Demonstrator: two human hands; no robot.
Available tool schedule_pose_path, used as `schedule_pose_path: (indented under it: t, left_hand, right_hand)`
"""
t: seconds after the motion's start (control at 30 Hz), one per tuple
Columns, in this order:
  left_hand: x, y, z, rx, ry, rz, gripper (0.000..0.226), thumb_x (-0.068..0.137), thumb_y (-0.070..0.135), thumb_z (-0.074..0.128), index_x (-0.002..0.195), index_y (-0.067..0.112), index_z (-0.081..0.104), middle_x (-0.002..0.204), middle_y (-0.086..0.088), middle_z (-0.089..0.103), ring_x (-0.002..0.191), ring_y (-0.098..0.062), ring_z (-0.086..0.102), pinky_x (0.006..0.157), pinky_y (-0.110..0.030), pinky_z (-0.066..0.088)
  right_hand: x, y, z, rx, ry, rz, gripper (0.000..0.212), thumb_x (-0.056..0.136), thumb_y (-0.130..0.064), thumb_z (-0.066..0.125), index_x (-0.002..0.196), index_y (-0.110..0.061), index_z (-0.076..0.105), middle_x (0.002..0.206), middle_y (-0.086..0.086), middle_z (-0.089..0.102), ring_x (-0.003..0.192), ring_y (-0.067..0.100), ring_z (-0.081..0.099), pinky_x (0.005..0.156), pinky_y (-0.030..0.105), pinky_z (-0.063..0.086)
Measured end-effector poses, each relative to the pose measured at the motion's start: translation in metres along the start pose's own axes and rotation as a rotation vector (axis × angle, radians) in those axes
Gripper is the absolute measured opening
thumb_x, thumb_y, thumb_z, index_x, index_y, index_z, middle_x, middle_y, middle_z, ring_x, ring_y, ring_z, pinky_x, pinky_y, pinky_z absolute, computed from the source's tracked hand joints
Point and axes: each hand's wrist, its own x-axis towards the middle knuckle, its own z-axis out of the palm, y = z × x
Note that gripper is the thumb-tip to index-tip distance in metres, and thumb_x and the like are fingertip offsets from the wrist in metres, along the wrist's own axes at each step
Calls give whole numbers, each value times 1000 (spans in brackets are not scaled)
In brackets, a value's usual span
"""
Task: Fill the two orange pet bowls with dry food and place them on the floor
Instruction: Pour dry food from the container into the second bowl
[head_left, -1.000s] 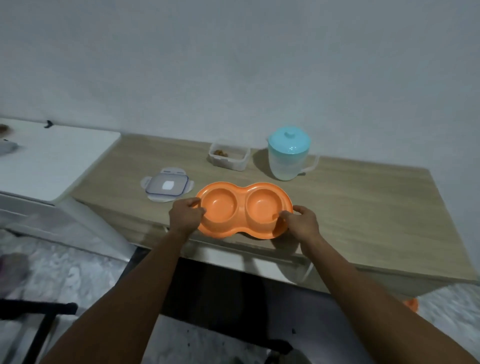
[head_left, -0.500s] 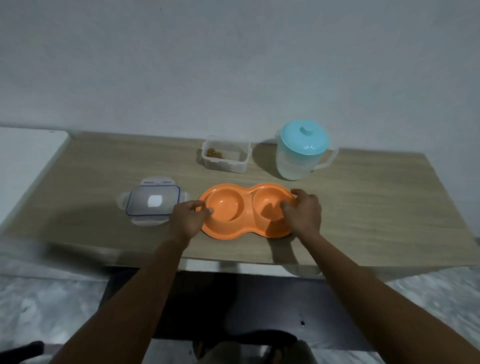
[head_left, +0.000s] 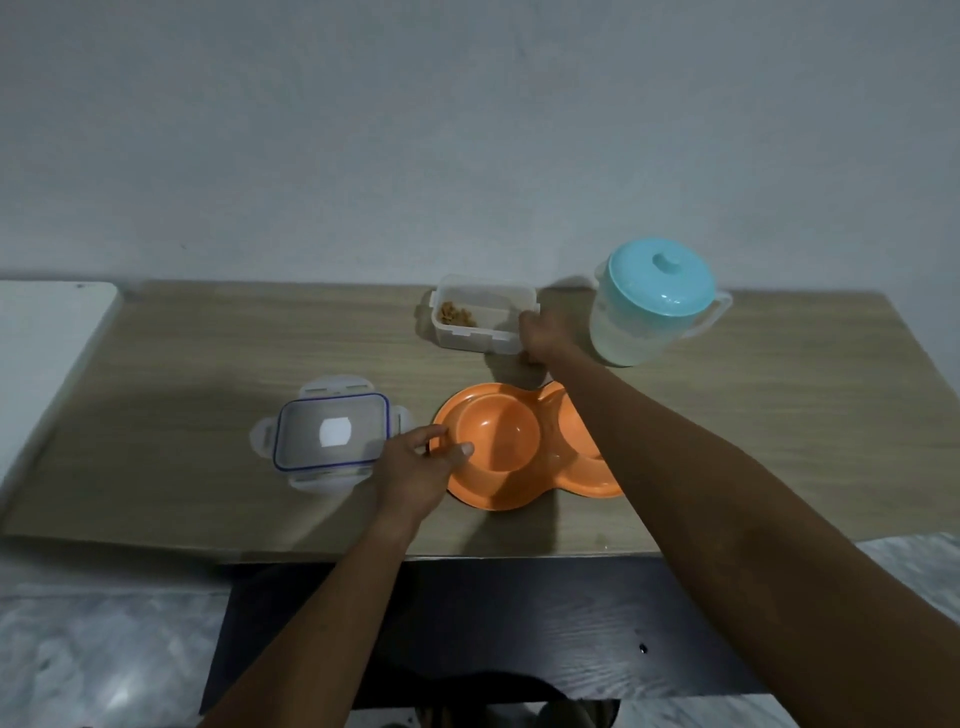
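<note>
An orange double pet bowl (head_left: 498, 447) lies on the wooden table (head_left: 182, 364), both wells empty. My left hand (head_left: 415, 470) holds its left rim, thumb over the edge. My right forearm crosses over the right well and hides part of it. Behind the bowl stands an open clear food container (head_left: 480, 317) with a small heap of brown dry food (head_left: 456, 315) in its left corner. My right hand (head_left: 543, 338) grips the container's front right corner.
The container's clear lid with a blue seal (head_left: 331, 434) lies left of the bowl. A translucent jug with a teal lid (head_left: 649, 301) stands right of the container, close to my right hand. A white surface (head_left: 47, 317) adjoins the table's left end.
My right hand has let go of the bowl's right rim and reached back to the food container. My left hand stays on the bowl's left rim. The view has moved closer.
</note>
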Motion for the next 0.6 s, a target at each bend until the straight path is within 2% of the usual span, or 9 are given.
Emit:
schedule_pose_path:
  t: [0.07,0.1,0.13,0.23,0.3,0.37,0.43,0.53,0.6]
  left_hand:
    - [-1,2,-1,3,-23,-8,56,78,30,80,130,18,63,139,-8,57,124,-25,55,90,-32,46]
    - [-1,2,-2,-1,-29,-14,57,79,30,80,132,18,62,140,-9,56,124,-25,55,91,-32,46]
    - [-2,4,-3,-7,-30,-11,58,79,30,80,132,17,62,140,-9,57,124,-25,55,91,-31,46]
    - [-4,6,-4,-23,-40,10,58,79,29,80,132,14,62,139,-9,58,124,-26,56,94,-30,47]
    - [-5,7,-3,-20,-48,16,58,79,30,80,131,13,62,137,-10,59,121,-26,58,100,-36,49]
    - [-5,11,-4,-11,-46,16,58,79,31,80,131,13,62,135,-10,61,117,-26,61,98,-39,51]
    - [-5,14,-6,4,-51,20,59,77,33,81,130,14,63,132,-10,63,111,-25,64,95,-40,54]
    - [-6,13,-6,32,-50,18,60,77,38,79,131,17,63,125,-8,68,101,-23,67,89,-42,57]
    - [-11,13,-6,48,-35,23,58,79,39,75,132,19,62,125,-6,68,100,-22,66,88,-39,57]
  right_hand:
    - [-20,-7,-6,70,-13,-27,37,106,-27,35,129,-3,54,112,19,63,79,29,68,66,34,60]
    - [-31,-8,-10,107,-15,-35,34,108,-22,35,128,-2,54,107,17,61,69,24,65,53,27,57]
    - [-36,-6,-13,141,-12,-42,34,108,-21,35,128,-1,55,107,17,60,65,21,64,50,26,57]
    - [-56,5,-31,250,3,-48,35,105,-23,41,133,-7,55,118,17,63,77,25,69,66,40,65]
    - [-71,10,-45,379,-42,-45,38,100,-17,45,137,-18,53,124,18,61,92,31,67,63,38,62]
    - [-85,16,-60,484,-105,-43,50,96,-8,49,141,-28,52,124,15,60,101,36,65,61,36,59]
    - [-101,21,-76,506,-135,-53,55,94,-5,52,142,-33,53,126,15,60,104,38,66,63,38,60]
    - [-118,31,-93,494,-129,-59,53,95,-6,56,140,-34,53,129,15,60,104,39,68,73,47,64]
    - [-125,37,-101,467,-117,-77,52,96,-9,59,139,-38,53,131,14,58,103,41,70,77,51,64]
